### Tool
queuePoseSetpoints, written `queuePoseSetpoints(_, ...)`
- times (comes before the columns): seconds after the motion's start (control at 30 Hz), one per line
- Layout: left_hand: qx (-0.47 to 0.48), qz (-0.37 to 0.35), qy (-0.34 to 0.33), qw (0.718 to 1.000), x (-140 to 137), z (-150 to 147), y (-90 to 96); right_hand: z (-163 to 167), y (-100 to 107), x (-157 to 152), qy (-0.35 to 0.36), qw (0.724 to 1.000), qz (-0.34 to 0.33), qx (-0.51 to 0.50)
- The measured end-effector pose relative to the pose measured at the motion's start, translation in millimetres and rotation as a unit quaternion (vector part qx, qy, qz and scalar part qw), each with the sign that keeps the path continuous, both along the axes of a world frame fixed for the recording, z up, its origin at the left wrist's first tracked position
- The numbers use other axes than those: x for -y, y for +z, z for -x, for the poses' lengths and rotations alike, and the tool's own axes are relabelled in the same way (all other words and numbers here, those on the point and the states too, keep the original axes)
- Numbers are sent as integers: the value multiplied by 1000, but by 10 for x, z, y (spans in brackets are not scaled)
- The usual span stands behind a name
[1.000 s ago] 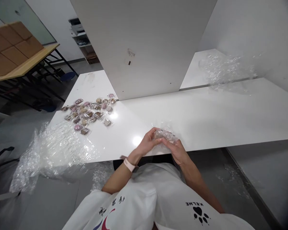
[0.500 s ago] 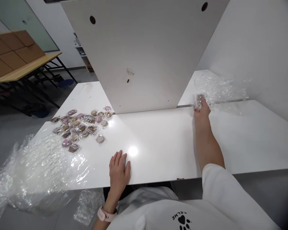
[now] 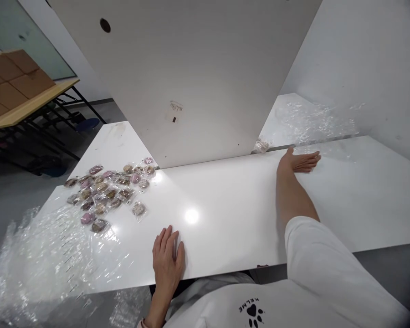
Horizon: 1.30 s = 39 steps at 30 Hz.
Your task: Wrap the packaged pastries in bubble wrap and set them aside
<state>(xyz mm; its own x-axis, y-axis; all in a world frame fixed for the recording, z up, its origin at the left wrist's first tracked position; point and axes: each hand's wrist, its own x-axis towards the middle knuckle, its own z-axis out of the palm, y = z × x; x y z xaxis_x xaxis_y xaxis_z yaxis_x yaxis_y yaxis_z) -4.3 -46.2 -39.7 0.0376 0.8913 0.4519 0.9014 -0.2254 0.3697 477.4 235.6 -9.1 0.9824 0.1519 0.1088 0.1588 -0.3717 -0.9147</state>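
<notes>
My left hand rests palm down near the front edge of the white table, fingers stretched out and holding nothing. Farther off at the right, my right hand is open with its fingers pointing right, near the clear plastic sheeting. A small plastic-wrapped item lies left of that hand, against the lower right corner of the upright white panel. Beyond my left hand, on the left of the table, several wrapped round pieces in brown, tan and pink lie in a loose pile; one wrapped piece sits apart.
A heap of clear plastic bags covers the table's front left corner and hangs over the edge. The panel stands across the table's back. Brown cardboard boxes stand on a wooden table at far left, with a blue stool beside it.
My right hand has let go of the small wrapped item, which now lies by the panel's corner. The hand has opened and turned right. My left hand stays on the table; the view has shifted slightly.
</notes>
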Motion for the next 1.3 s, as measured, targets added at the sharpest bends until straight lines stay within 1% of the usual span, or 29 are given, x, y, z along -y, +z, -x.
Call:
queuePoseSetpoints(0.1, -2, -17, 4, 1000, -5, 0, -30, -160, 73, 176, 56, 998, -27, 10)
queuePoseSetpoints(0.2, 11, -19, 5, 1000, -7, 4, -57, -106, 87, 530, 34, 997, -39, 56)
queuePoseSetpoints(0.27, 27, -8, 3, 1000, -7, 8, -58, 61, 85, 904, 18, 993, -40, 106)
queuePoseSetpoints(0.3, 39, 2, 2, 999, -7, 7, -47, 197, 92, 1129, 28, 988, -41, 148)
queuePoseSetpoints(0.33, 54, 16, 1, 998, -7, 1, -22, 373, 107, 1370, 55, 978, -45, 196)
queuePoseSetpoints(0.37, 76, 32, 1, 997, -9, -12, 18, 591, 132, 1617, 107, 961, -52, 249)
queuePoseSetpoints(0.4, 106, 52, 1, 993, -12, -33, 75, 850, 165, 1859, 177, 936, -68, 297)
queuePoseSetpoints(0.43, 149, 79, 2, 986, -17, -62, 147, 1143, 203, 2085, 262, 910, -91, 309)
queuePoseSetpoints(0.47, 208, 112, 2, 972, -23, -97, 232, 1460, 241, 2289, 357, 881, -114, 287)
queuePoseSetpoints(0.5, 283, 158, -5, 946, -33, -136, 325, 1787, 274, 2465, 446, 849, -139, 248)
queuePoseSetpoints(0.53, 372, 210, -14, 904, -46, -173, 421, 2111, 298, 2616, 518, 816, -158, 201)
queuePoseSetpoints(0.6, 535, 322, -50, 780, -82, -214, 589, 2686, 316, 2852, 623, 756, -173, 102)
queuePoseSetpoints(0.63, 591, 369, -60, 715, -103, -207, 650, 2910, 317, 2947, 664, 727, -165, 63)
queuePoseSetpoints(0.67, 629, 398, -62, 665, -123, -178, 690, 3078, 325, 3033, 703, 696, -147, 34)
queuePoseSetpoints(0.7, 648, 411, -57, 638, -137, -129, 707, 3183, 347, 3110, 743, 658, -117, 17)
queuePoseSetpoints(0.73, 652, 410, -48, 636, -143, -66, 704, 3224, 393, 3179, 786, 613, -78, 10)
queuePoseSetpoints(0.77, 643, 396, -37, 655, -138, 5, 682, 3206, 465, 3237, 831, 555, -31, 7)
queuePoseSetpoints(0.83, 600, 357, -14, 716, -95, 141, 608, 3032, 675, 3312, 905, 420, 62, -5)
queuePoseSetpoints(0.87, 573, 336, -1, 747, -60, 196, 568, 2904, 789, 3324, 926, 364, 98, -18)
queuePoseSetpoints(0.9, 545, 315, 13, 777, -21, 240, 534, 2769, 887, 3317, 933, 336, 124, -31)
queuePoseSetpoints(0.93, 512, 297, 28, 805, 18, 274, 509, 2640, 950, 3291, 927, 347, 140, -36)
queuePoseSetpoints(0.97, 472, 289, 36, 832, 52, 302, 497, 2523, 964, 3245, 907, 394, 145, -24)
queuePoseSetpoints(1.03, 370, 291, 37, 881, 84, 361, 511, 2344, 824, 3092, 828, 537, 149, 61)
queuePoseSetpoints(1.07, 316, 291, 40, 902, 72, 400, 533, 2280, 680, 2988, 779, 594, 161, 121)
queuePoseSetpoints(1.1, 262, 279, 51, 923, 35, 450, 561, 2230, 507, 2871, 734, 629, 179, 181)
queuePoseSetpoints(1.13, 209, 252, 72, 942, -29, 512, 590, 2189, 324, 2744, 706, 636, 210, 230)
queuePoseSetpoints(1.2, 113, 181, 122, 969, -245, 670, 634, 2120, 1, 2483, 690, 608, 261, 295)
queuePoseSetpoints(1.23, 71, 156, 140, 975, -391, 760, 641, 2088, -114, 2354, 692, 588, 273, 316)
queuePoseSetpoints(1.3, 17, 161, 151, 975, -726, 939, 614, 2031, -229, 2114, 703, 560, 268, 345)
